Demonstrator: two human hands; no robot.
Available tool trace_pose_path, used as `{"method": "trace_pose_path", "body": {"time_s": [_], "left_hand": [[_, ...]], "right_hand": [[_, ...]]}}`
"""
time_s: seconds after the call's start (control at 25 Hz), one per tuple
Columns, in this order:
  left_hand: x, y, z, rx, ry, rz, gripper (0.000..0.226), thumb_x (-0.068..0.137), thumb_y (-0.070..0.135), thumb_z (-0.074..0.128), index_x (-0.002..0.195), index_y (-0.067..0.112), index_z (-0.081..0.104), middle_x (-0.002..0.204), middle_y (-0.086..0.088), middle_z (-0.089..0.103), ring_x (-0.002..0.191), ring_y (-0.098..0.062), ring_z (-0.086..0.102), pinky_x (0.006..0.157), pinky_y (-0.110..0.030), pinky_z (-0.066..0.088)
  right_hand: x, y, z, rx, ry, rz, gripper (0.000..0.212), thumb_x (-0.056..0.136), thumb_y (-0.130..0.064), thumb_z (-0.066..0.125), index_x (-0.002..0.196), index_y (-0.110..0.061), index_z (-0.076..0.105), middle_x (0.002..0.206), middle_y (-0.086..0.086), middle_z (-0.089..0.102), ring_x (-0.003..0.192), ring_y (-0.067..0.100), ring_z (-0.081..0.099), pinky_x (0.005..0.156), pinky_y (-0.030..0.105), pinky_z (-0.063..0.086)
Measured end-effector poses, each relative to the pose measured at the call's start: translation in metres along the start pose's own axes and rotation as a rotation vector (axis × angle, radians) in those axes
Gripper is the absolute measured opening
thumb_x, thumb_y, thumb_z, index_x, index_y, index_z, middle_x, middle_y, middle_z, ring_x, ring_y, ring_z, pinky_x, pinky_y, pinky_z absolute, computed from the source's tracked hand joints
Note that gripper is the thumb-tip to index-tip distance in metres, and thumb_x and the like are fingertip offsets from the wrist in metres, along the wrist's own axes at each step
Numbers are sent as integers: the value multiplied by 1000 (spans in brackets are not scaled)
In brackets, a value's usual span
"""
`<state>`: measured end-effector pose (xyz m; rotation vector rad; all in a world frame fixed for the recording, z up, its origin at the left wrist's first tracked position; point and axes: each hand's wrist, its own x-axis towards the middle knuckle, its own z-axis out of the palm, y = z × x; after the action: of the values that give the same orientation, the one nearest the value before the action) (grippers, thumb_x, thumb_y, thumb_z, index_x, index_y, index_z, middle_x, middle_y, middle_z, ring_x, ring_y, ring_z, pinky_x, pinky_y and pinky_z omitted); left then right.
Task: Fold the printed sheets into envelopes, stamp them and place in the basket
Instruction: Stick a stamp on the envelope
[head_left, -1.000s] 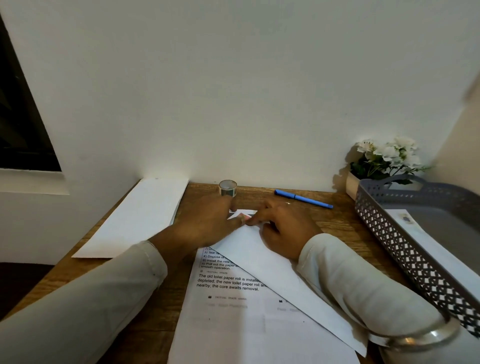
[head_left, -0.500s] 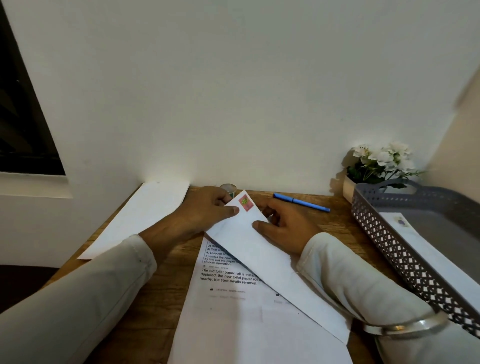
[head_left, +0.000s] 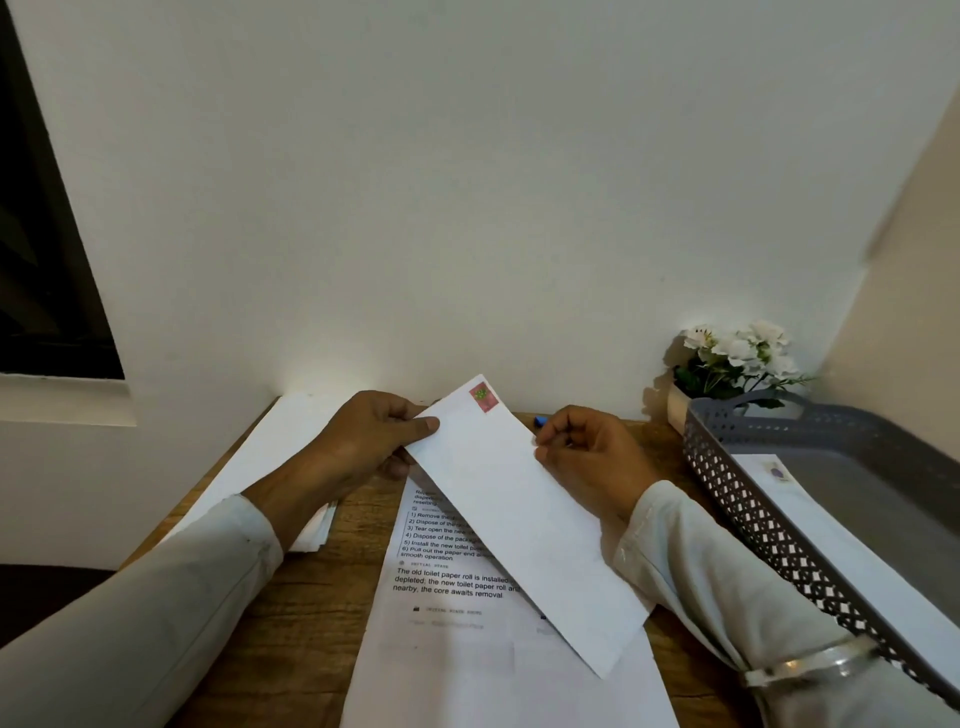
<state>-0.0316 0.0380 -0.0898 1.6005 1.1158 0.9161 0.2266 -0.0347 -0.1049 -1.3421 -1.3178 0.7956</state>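
A long white envelope (head_left: 519, 514) hangs slanted above the desk, with a red stamp (head_left: 483, 397) at its far corner. My left hand (head_left: 363, 447) grips its left edge, thumb on top. My right hand (head_left: 592, 457) pinches its right edge with curled fingers. Under it lies a printed sheet (head_left: 457, 623) with black text. The grey perforated basket (head_left: 737, 499) stands at the right and holds another stamped envelope (head_left: 810, 519).
A stack of white envelopes (head_left: 270, 457) lies at the left by the wall. A blue pen (head_left: 540, 420) peeks out behind my right hand. A pot of white flowers (head_left: 732, 364) stands behind the basket. The wooden desk (head_left: 291, 623) meets the wall.
Both hands have lifted the stamped envelope off the desk and raised its far end. The tape roll behind it is now hidden.
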Motion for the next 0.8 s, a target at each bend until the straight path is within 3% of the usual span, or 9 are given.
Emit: {"method": "trace_pose_path", "body": {"time_s": [0.08, 0.2, 0.32, 0.4, 0.52, 0.6, 0.68, 0.72, 0.8], "left_hand": [[0, 0, -1, 7, 57, 15, 20, 91, 25, 72, 87, 5, 73, 62, -11, 69, 48, -15, 57, 47, -24, 50], [1, -3, 0, -6, 143, 26, 32, 89, 32, 74, 80, 2, 67, 47, -4, 57, 41, -15, 46, 44, -24, 40], [-1, -2, 7, 84, 262, 115, 52, 86, 49, 72, 74, 0, 59, 54, -10, 62, 45, -24, 52, 51, -30, 43], [-3, -1, 11, 192, 333, 170, 57, 85, 63, 65, 75, 7, 60, 64, -5, 68, 58, -23, 63, 60, -34, 49], [-14, 9, 26, 181, 215, 193, 45, 86, 70, 56, 101, 27, 60, 88, 7, 73, 76, -11, 71, 72, -36, 58], [-22, 19, 42, 275, 108, 232, 43, 91, 65, 53, 119, 32, 52, 105, 13, 70, 83, -3, 67, 71, -23, 54], [-30, 31, 60, 365, -18, 294, 39, 95, 56, 56, 123, 30, 52, 109, 17, 65, 88, 3, 62, 66, -9, 45], [-30, 33, 76, 387, -96, 345, 39, 93, 55, 59, 123, 31, 55, 111, 21, 64, 93, 2, 62, 72, -9, 46], [-29, 34, 100, 482, -207, 427, 41, 90, 58, 62, 123, 36, 59, 117, 25, 62, 102, 0, 62, 85, -23, 53]], "right_hand": [[-3, -3, -7, -2, -101, 23, 13, 85, 5, 73, 86, -9, 73, 81, 22, 64, 73, 28, 62, 69, 35, 56], [-9, -3, -18, -20, -199, 36, 15, 82, 0, 76, 87, -13, 79, 87, 14, 70, 80, 29, 68, 77, 38, 57], [-20, -9, -22, -11, -112, 52, 18, 88, 4, 71, 88, -11, 81, 85, 13, 74, 76, 29, 69, 73, 34, 57], [-27, -16, -26, 47, -50, 45, 19, 90, 8, 66, 90, -5, 80, 77, 14, 72, 70, 26, 65, 69, 31, 54], [-37, -30, -42, -34, 40, 18, 24, 91, 5, 65, 90, -12, 82, 83, 9, 75, 74, 26, 66, 69, 33, 55], [-43, -42, -57, -118, 107, 17, 29, 91, 4, 65, 86, -19, 82, 85, 9, 74, 80, 28, 68, 76, 39, 59], [-49, -56, -71, -151, 181, 14, 32, 91, 6, 64, 86, -20, 81, 97, 14, 74, 90, 32, 68, 87, 44, 60], [-54, -63, -82, -177, 220, 18, 30, 91, 6, 63, 89, -19, 80, 103, 13, 73, 94, 31, 68, 88, 44, 59], [-58, -77, -101, -233, 272, 40, 27, 92, 5, 63, 95, -17, 79, 109, 8, 72, 98, 28, 66, 88, 38, 58]]}}
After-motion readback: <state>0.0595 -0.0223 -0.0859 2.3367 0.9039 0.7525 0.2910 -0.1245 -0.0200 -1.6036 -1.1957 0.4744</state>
